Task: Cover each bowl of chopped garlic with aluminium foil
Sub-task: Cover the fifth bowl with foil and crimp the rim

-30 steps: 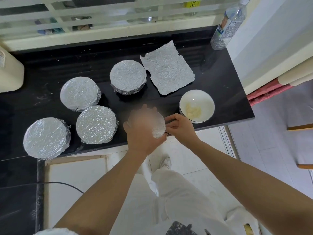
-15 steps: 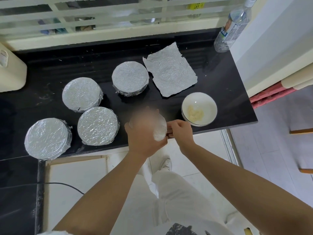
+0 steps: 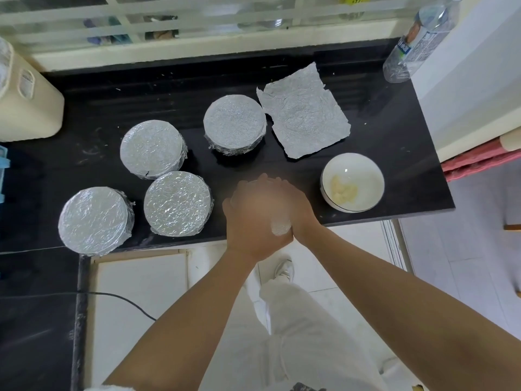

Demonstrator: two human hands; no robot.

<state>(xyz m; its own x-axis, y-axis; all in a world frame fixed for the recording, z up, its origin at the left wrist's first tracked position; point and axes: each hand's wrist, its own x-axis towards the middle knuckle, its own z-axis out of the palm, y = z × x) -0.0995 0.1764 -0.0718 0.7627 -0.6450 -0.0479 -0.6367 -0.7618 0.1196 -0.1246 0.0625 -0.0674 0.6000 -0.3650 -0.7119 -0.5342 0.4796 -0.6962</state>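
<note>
Sitting on the black surface are four foil-covered bowls, one open bowl of garlic and one loose foil sheet. The left hand and right hand curl together around a fifth foil-wrapped bowl at the front edge; blur hides the fingers.
</note>
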